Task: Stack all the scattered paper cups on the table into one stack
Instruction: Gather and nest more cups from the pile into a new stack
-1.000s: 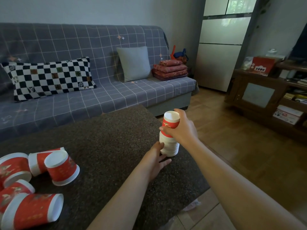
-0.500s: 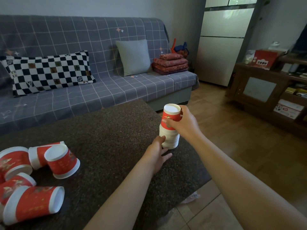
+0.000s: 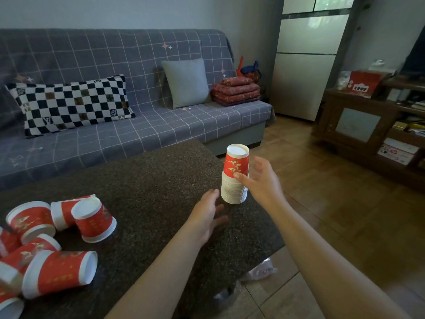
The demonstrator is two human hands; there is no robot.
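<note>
1. While the stack of cups [image 3: 235, 178] stands upside down at the tabletop's [image 3: 149, 180] far right corner, the right hand [image 3: 261, 183] has a spread grip, thumb touching it.
2. Left hand [image 3: 207, 217] spread, empty, just beside the stack.
3. Loose cups [image 3: 59, 238] lie scattered at near left.

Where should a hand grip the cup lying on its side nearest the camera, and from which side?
Probably around its red wall, coming down from above. The nearest cup lies on its side on the table, its open mouth facing right, so the curved wall is exposed on top. Other cups crowd its left; the left hand, open and empty, is closer than the right hand.
</note>
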